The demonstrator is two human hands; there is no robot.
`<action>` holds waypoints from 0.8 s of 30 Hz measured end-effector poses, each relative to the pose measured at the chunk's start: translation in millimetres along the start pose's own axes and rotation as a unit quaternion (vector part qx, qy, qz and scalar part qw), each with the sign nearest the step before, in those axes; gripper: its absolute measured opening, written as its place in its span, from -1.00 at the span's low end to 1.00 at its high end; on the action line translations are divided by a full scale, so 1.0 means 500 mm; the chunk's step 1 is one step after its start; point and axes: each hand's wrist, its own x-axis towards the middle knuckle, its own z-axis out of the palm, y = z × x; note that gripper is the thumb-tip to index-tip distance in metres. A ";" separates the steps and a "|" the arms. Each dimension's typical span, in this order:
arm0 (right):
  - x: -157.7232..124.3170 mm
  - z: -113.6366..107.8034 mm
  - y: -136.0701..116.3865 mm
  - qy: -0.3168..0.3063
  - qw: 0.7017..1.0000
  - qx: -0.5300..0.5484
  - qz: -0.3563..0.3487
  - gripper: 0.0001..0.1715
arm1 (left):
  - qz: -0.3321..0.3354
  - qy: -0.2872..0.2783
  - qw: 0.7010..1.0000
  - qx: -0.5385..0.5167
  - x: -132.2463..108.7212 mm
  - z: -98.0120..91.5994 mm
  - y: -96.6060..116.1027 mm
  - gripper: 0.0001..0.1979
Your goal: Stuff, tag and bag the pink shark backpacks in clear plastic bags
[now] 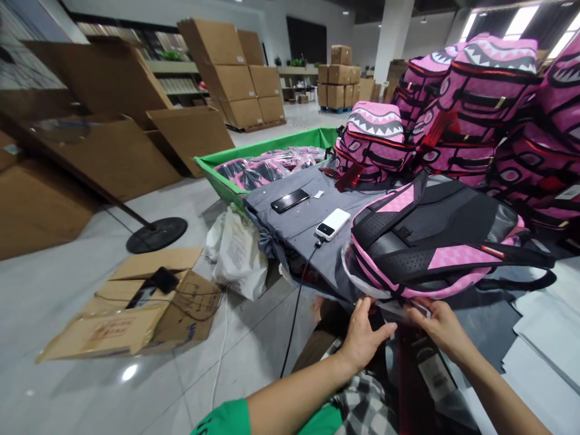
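Warehouse hall, pale glossy floor. Far off, brown cardboard cartons stand stacked on a pallet, more on a second pallet behind; large flattened carton sheets lean at far left. Near left on the floor, a torn-open brown cardboard box lies flat, with a black cord across it. A round black metal stand base sits beside the loose carton sheets.

Centre: a long table covered in grey cloth. Beyond it, a green-rimmed bin holds pink-and-black bags in plastic. Right and far right, a heap of pink shark-mouth backpacks rises from the table. On the cloth lie a black smartphone and a white power bank with a black charging cable hanging over the near edge. A white plastic sack slumps against the table's left end. White paper sheets lie at near right.

At the table's near edge, a pink-and-black backpack lies on its side, partly sleeved in clear plastic film. Left hand and right hand sit just below the backpack, a short gap between them. Fingers of both are curled, pinching the film's edge, touching the film right under the bag's lower rim.
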 end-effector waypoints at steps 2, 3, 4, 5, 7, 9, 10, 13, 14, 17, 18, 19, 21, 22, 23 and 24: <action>0.002 -0.001 0.002 -0.015 1.000 0.019 0.002 -0.48 | -0.019 0.017 0.998 -0.061 0.012 0.015 0.000 -0.56; 0.002 -0.002 0.002 -0.020 0.999 0.025 0.005 -0.48 | -0.038 0.027 0.992 -0.117 0.014 0.023 0.001 -0.60; 0.002 -0.003 0.001 -0.024 0.999 0.027 0.008 -0.48 | -0.062 0.036 0.981 -0.180 0.013 0.032 0.004 -0.61; 0.002 -0.005 -0.001 -0.026 0.999 0.026 0.012 -0.47 | -0.086 0.044 0.966 -0.239 0.011 0.041 0.007 -0.61; 0.001 -0.008 -0.007 -0.030 0.999 0.019 0.015 -0.47 | -0.132 0.057 0.939 -0.313 0.003 0.054 0.019 -0.55; 0.000 -0.013 -0.017 -0.037 0.999 0.008 0.014 -0.47 | -0.178 0.045 0.927 -0.328 -0.007 0.060 0.033 -0.50; -0.001 -0.016 -0.021 -0.044 0.999 0.002 0.013 -0.48 | -0.200 0.031 0.924 -0.324 -0.011 0.061 0.040 -0.52; -0.002 -0.022 -0.029 -0.063 0.998 -0.013 0.008 -0.45 | -0.219 0.013 0.929 -0.299 -0.014 0.057 0.056 -0.63; -0.002 -0.024 -0.029 -0.067 0.998 -0.018 0.006 -0.43 | -0.203 0.016 0.934 -0.293 -0.013 0.056 0.058 -0.64; -0.006 -0.025 -0.018 -0.069 0.997 -0.046 -0.002 -0.34 | -0.145 0.049 0.947 -0.282 -0.006 0.058 0.054 -0.62; -0.009 -0.025 -0.013 -0.065 0.996 -0.064 -0.002 -0.30 | -0.142 0.066 0.947 -0.281 -0.004 0.061 0.050 -0.62; -0.014 -0.025 -0.009 -0.060 0.994 -0.088 -0.002 -0.27 | -0.148 0.083 0.944 -0.283 -0.002 0.064 0.045 -0.63; -0.025 -0.026 -0.007 -0.032 0.987 -0.157 -0.025 -0.21 | -0.169 0.100 0.935 -0.296 0.002 0.072 0.035 -0.68; -0.032 -0.026 -0.010 -0.001 0.976 -0.208 -0.058 -0.20 | -0.179 0.099 0.931 -0.301 0.006 0.076 0.032 -0.71; -0.038 -0.027 -0.016 0.044 0.957 -0.267 -0.106 -0.22 | -0.194 0.098 0.928 -0.303 0.012 0.081 0.031 -0.76; -0.042 -0.026 -0.024 0.098 0.924 -0.332 -0.162 -0.27 | -0.216 0.105 0.922 -0.302 0.018 0.086 0.032 -0.81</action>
